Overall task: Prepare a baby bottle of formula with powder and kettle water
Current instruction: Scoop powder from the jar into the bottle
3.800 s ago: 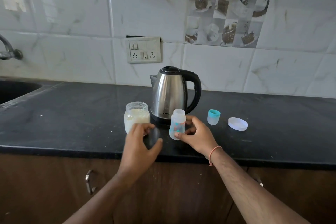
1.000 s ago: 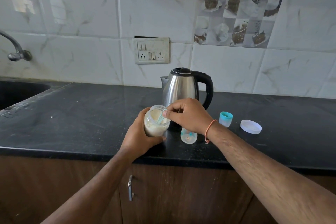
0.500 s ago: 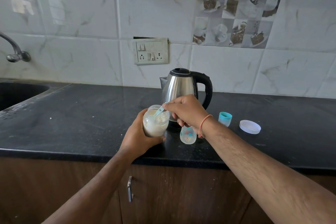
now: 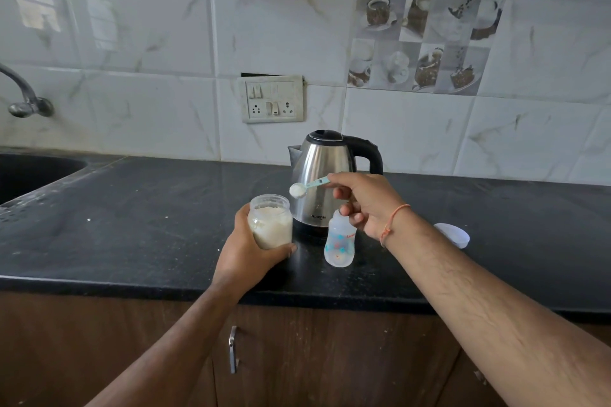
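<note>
My left hand (image 4: 245, 251) grips an open clear jar of white formula powder (image 4: 271, 222) standing on the black counter (image 4: 132, 225). My right hand (image 4: 367, 200) pinches the handle of a small teal scoop (image 4: 305, 186), heaped with powder, held in the air above and right of the jar. The empty, uncapped baby bottle (image 4: 340, 239) stands upright just below my right hand. Behind them sits a steel kettle (image 4: 325, 175) with a black handle and closed lid.
A white jar lid (image 4: 454, 234) lies on the counter to the right, partly behind my right forearm. A sink (image 4: 29, 172) and tap (image 4: 23, 99) are at the far left. A switch-and-socket plate (image 4: 271, 103) is on the tiled wall.
My right hand has lifted the scoop out of the jar with a heap of powder and carried it up and right. The jar has settled lower, onto the counter.
</note>
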A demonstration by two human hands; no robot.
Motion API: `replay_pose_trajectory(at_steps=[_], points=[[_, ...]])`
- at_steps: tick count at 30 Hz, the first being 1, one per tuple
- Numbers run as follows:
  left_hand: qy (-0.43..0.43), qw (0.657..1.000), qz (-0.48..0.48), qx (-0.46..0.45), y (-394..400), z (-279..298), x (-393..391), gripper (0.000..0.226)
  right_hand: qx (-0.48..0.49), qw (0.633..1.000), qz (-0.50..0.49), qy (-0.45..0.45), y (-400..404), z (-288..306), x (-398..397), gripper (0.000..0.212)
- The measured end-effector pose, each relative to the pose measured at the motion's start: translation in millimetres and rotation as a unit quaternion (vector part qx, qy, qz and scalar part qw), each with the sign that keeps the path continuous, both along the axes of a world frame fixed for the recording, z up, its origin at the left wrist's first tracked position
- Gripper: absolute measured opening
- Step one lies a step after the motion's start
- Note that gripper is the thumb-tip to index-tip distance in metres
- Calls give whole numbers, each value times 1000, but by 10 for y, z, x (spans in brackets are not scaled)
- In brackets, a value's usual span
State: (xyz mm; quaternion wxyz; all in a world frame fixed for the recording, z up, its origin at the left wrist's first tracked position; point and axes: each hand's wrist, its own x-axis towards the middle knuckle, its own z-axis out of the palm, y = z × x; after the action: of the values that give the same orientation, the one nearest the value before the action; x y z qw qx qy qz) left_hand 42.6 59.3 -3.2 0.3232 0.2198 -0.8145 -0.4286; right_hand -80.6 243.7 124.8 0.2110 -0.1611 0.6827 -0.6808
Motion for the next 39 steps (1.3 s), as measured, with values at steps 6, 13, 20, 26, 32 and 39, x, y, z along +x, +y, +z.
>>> replay_pose_trajectory(at_steps=[6, 13, 20, 26, 32, 39], points=[[28, 998, 41, -23, 30, -24, -7, 139, -26, 999, -36, -11, 282, -3, -148, 25], [199, 941, 15, -273, 216, -112, 54, 89, -19, 997, -77, 1, 567, -89, -201, 21], [128, 969, -106, -181, 644, 66, -193, 86, 5, 994, -104, 29, 662, -171, -229, 20], [12, 991, -133, -32, 604, 8, -485, 95, 20, 993, -101, 62, 652, -242, -206, 19], [-59, 983, -173, -28, 564, 43, -535, 86, 25, 989, -95, 114, 644, -303, -196, 14], [-76, 981, -175, -44, 545, 11, -577, 70, 67, 955, -100, 270, 613, -360, -175, 18]])
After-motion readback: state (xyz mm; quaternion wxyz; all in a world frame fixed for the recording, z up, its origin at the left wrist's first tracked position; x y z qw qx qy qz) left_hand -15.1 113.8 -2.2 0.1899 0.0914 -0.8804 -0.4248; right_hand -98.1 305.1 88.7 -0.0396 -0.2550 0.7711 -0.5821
